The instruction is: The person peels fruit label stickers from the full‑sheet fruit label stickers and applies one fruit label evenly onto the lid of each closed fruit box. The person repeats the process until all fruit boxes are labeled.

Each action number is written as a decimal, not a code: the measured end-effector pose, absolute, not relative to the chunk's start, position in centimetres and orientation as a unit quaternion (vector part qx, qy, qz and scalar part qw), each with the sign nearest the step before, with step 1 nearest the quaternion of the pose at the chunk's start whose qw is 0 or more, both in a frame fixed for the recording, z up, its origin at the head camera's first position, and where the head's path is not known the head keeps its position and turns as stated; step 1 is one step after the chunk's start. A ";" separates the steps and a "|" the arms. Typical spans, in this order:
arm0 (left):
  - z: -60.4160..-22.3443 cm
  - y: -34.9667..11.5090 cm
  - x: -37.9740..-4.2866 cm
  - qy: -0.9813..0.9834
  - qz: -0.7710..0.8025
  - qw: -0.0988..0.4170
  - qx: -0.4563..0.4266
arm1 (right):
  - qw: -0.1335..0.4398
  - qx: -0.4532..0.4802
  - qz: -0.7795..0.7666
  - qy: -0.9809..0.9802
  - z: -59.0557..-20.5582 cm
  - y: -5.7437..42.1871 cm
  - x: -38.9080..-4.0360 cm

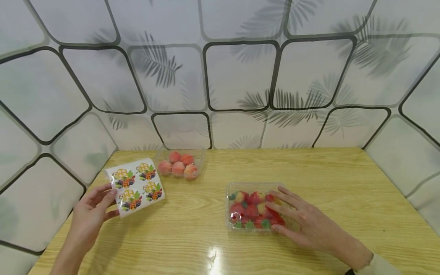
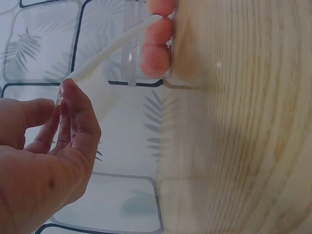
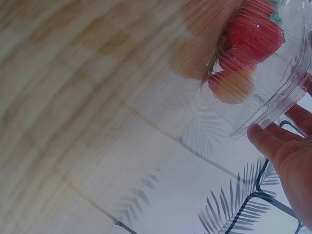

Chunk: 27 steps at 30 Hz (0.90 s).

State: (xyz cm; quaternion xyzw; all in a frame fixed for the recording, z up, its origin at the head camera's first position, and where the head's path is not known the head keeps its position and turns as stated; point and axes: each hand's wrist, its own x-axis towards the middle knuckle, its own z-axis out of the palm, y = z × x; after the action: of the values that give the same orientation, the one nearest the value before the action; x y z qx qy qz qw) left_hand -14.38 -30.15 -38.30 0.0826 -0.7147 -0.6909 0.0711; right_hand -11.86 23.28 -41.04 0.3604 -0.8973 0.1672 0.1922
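Note:
Between the thumb and fingers of my left hand (image 1: 92,214) is a white sheet of stickers (image 1: 137,186), printed with fruit pictures. The left wrist view shows that sheet (image 2: 114,46) almost edge-on, raised and tilted. My right hand (image 1: 306,219) rests on the right part of a clear plastic box (image 1: 229,206) of strawberries (image 1: 251,210), fingers spread over its lid. Seen from the right wrist, the thumb (image 3: 263,139) is at the lid's edge, and most of the other fingers are cut off by the frame.
A second clear box (image 1: 203,156) with several peaches (image 1: 178,168) stands at the back left, just behind the sticker sheet. Both boxes are on a wood-grain table (image 1: 192,236). Patterned cloth walls (image 1: 240,76) enclose the table at the back and sides.

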 end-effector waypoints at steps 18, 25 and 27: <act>-38.0 -28.9 -14.3 -0.726 -0.678 0.021 0.110 | 0.191 0.361 0.166 -0.897 -40.8 23.2 -11.8; -37.9 -28.7 -14.2 -0.721 -0.684 0.019 0.110 | 0.194 0.364 0.166 -0.896 -40.9 23.2 -11.8; -37.9 -28.7 -14.2 -0.718 -0.687 0.017 0.110 | 0.195 0.365 0.166 -0.895 -40.9 23.2 -11.8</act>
State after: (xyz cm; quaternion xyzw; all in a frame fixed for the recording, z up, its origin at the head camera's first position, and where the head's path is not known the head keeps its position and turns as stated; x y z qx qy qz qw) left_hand -14.16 -28.71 -37.89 0.1100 -0.7176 -0.6875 0.0166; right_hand -11.76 23.18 -40.94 0.3652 -0.8949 0.1662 0.1955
